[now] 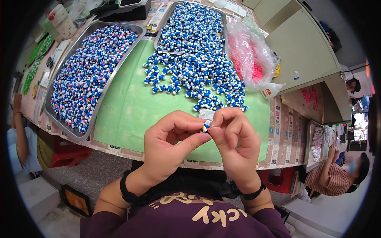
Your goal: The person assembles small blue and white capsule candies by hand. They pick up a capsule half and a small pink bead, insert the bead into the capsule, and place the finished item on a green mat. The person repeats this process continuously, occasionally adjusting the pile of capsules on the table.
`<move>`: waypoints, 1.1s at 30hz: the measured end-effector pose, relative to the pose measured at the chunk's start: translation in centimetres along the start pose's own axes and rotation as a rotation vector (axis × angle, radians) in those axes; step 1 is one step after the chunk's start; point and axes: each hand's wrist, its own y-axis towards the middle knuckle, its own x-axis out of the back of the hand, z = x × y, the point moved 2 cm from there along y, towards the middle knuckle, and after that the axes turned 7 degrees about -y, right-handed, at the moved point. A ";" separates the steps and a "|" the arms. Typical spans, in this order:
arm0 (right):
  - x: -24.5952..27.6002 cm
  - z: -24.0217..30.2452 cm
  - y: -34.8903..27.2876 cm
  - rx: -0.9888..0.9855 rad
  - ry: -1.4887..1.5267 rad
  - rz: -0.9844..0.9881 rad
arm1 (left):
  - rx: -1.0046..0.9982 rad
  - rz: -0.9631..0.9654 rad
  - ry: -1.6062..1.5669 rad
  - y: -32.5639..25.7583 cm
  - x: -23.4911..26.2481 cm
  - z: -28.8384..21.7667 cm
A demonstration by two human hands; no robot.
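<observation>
- Both hands are meeting above the near edge of the tabletop (278, 131) — the left hand (168, 146) and right hand (234, 139) are pinching one small blue-and-white figure (205, 127) between their fingertips.
- A loose heap of figures (198, 75) is lying on the green mat (131, 107), spilling from a metal tray (164, 27).

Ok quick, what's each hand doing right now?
Left hand: closed, pinching the small blue-and-white figurine.
Right hand: closed, pinching the same figurine.

Left hand (170, 139), right hand (232, 133) pinch small blue-white figure (205, 127), possibly bead, above green mat (131, 107).
</observation>
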 end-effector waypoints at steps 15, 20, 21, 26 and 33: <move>8.1 -4.0 -0.9 -0.164 -0.355 -0.185 | -0.582 -0.196 0.995 1.1 10.9 -7.3; 9.8 -7.1 -1.9 -0.213 -0.551 -0.070 | -0.396 -0.528 1.503 2.0 15.5 -11.1; 9.4 -7.4 -1.8 -0.184 -0.582 -0.064 | -0.403 -0.516 1.560 2.4 15.1 -11.1; 7.8 -8.0 -1.0 -0.133 -0.591 -0.045 | -0.236 -0.130 1.175 5.1 7.9 -6.1; 6.9 -8.4 -0.9 -0.120 -0.665 0.005 | -0.206 0.436 1.146 6.7 2.6 0.7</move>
